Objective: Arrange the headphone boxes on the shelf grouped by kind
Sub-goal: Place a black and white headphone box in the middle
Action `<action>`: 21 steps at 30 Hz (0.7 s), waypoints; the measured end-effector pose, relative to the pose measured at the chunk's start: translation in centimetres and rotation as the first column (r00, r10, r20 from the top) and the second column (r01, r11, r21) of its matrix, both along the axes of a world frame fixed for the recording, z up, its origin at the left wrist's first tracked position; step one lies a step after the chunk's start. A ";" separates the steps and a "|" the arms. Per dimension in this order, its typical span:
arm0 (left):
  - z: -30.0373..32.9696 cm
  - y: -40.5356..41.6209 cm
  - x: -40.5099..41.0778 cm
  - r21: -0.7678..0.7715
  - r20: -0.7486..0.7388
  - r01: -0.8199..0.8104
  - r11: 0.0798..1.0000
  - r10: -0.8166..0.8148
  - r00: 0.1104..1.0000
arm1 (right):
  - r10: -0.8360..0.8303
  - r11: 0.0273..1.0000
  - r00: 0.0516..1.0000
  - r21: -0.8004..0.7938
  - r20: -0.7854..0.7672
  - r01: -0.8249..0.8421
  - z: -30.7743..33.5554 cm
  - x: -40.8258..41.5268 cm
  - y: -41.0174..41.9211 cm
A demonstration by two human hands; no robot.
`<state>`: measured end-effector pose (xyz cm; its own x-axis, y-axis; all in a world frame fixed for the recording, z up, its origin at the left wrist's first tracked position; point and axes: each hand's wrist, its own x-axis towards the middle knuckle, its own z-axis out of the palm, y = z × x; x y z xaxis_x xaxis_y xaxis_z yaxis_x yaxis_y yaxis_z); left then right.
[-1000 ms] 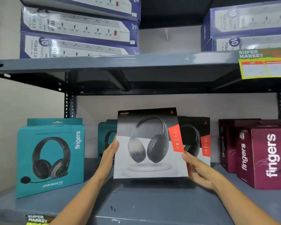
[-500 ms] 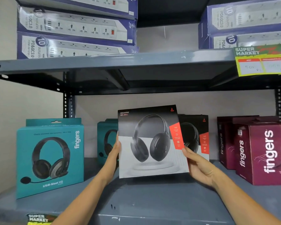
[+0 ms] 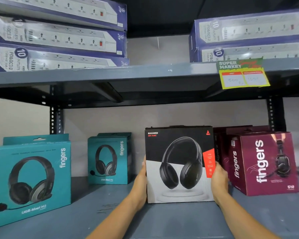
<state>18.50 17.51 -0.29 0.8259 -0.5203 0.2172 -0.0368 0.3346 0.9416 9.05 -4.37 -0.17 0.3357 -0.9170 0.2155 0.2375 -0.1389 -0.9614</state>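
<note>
Rockerz box [image 3: 178,163] (both hands gripping) stands between teal box [image 3: 109,158] and maroon box [image 3: 264,163].

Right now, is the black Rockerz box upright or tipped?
Upright: the Rockerz box stands square, bottom edge on the shelf, one hand on each side.

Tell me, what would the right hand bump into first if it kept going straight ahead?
Probably the maroon boxes: the right hand points back along the Rockerz box, close beside them. Depth is unclear.
</note>
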 end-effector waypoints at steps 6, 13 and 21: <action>-0.5 -3.1 -1.0 0.087 -0.025 -0.075 0.993 0.078 0.997 | -0.154 0.987 0.988 0.049 -0.020 0.155 -0.6 -0.9 -1.8; -0.5 -2.8 -1.8 0.103 -0.022 -0.046 0.994 0.049 0.999 | -0.179 0.983 0.983 0.037 -0.035 0.180 -0.8 -1.1 -1.8; 1.5 1.0 -4.7 -0.084 0.419 -0.406 0.910 0.402 0.814 | -0.412 0.770 0.845 -0.365 0.342 0.523 1.8 -3.3 2.1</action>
